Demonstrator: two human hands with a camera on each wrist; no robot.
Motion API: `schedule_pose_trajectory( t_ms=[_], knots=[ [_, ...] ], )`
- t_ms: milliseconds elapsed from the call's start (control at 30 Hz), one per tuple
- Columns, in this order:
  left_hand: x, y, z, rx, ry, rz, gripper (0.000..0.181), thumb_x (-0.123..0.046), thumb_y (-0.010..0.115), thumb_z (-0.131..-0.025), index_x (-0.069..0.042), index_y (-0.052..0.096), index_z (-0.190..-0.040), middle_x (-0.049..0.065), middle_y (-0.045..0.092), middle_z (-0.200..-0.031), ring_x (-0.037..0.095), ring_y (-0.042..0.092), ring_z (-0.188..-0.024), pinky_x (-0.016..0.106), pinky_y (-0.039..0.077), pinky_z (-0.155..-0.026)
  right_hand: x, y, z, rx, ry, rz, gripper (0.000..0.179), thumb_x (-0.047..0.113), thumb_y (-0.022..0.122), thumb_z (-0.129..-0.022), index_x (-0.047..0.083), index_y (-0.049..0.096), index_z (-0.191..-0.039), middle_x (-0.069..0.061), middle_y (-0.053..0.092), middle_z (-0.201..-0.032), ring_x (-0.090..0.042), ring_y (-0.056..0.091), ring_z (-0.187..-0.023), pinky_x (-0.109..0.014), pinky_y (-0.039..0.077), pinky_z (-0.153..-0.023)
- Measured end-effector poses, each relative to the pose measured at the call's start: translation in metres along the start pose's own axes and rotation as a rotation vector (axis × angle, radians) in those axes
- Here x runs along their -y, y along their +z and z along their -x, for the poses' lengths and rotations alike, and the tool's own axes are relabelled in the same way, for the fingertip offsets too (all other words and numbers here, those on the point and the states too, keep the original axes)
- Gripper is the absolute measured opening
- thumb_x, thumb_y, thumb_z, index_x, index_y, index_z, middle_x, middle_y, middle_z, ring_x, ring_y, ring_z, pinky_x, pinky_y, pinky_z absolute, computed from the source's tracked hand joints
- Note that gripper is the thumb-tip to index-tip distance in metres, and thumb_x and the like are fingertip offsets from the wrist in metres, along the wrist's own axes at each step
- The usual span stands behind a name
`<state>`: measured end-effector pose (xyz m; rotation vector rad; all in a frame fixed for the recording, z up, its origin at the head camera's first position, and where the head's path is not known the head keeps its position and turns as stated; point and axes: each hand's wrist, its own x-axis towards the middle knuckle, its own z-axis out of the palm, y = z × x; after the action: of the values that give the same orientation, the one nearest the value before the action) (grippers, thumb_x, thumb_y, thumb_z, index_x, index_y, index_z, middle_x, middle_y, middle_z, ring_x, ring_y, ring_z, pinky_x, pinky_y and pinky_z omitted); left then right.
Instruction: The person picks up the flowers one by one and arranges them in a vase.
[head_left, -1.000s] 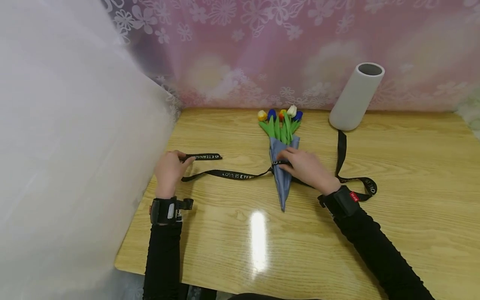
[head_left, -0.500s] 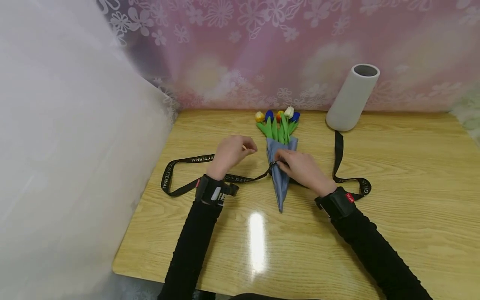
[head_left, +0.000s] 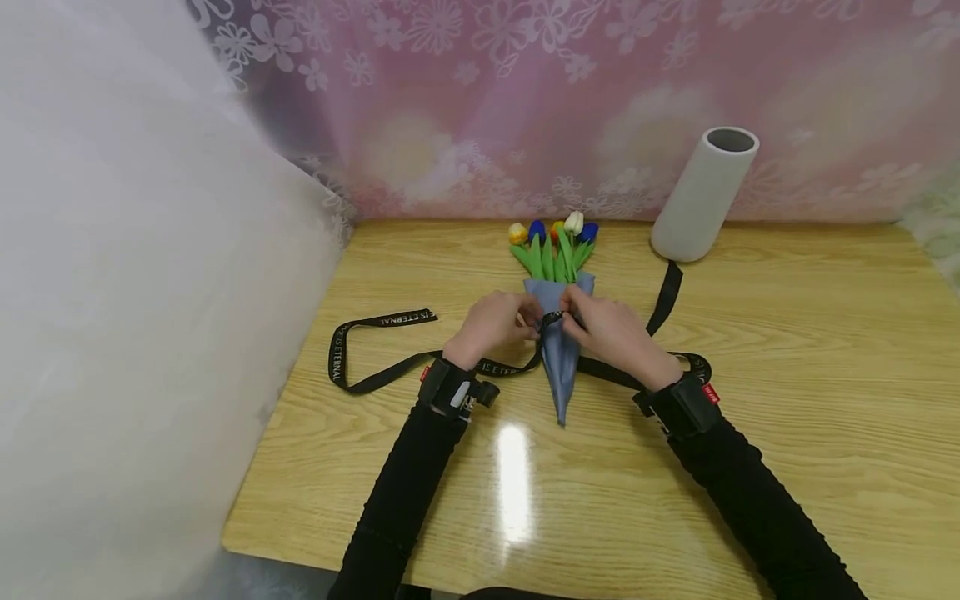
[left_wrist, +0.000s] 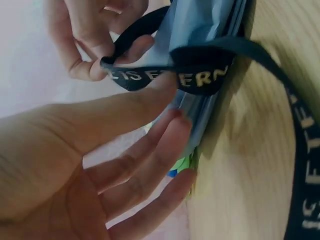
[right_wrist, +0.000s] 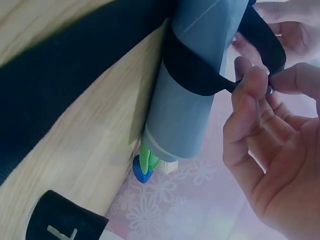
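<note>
A small bouquet of tulips [head_left: 549, 260] lies on the table in a blue-grey wrapping [head_left: 559, 367], its tip toward me. Black ribbon [head_left: 337, 354] with pale lettering passes around the wrapping and trails off on both sides. Thumb and fingertips of my right hand [head_left: 611, 333] pinch the ribbon above the wrap, clearest in the right wrist view [right_wrist: 277, 150]. On the left side of the bouquet is my left hand [head_left: 491, 325]. In the left wrist view its thumb [left_wrist: 125, 110] meets the lettered ribbon, while the fingers stay spread apart from the thumb.
A white vase [head_left: 701, 200] stands at the back right, beside the ribbon's right tail [head_left: 666, 296]. Floral pink cloth [head_left: 450, 125] hangs behind the wooden table [head_left: 810, 375]. White sheeting [head_left: 150, 292] borders the left side.
My left hand has let go of the ribbon's left end and moved right to the bouquet. That end lies on the table. My right hand stays at the wrap; the right tail has shifted.
</note>
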<state>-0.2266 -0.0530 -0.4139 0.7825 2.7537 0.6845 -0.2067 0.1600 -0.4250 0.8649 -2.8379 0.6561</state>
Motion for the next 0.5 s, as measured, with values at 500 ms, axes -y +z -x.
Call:
schedule_pose_trajectory(
  t_ms=[500],
  knots=[
    [-0.019,-0.013,0.003,-0.236,0.198,0.158,0.025,-0.032,0.070,-0.097,-0.015,0.070,-0.116,0.000,0.071,-0.103,0.011,0.067,-0.084,0.020,0.052,-0.075,0.005,-0.001,0.001,-0.107,0.012,-0.058,0.029,0.020,0.071,-0.097,0.003,0.069,-0.121,-0.001,0.041,-0.052,-0.012,0.033,-0.042,-0.027,0.026,-0.048]
  ],
)
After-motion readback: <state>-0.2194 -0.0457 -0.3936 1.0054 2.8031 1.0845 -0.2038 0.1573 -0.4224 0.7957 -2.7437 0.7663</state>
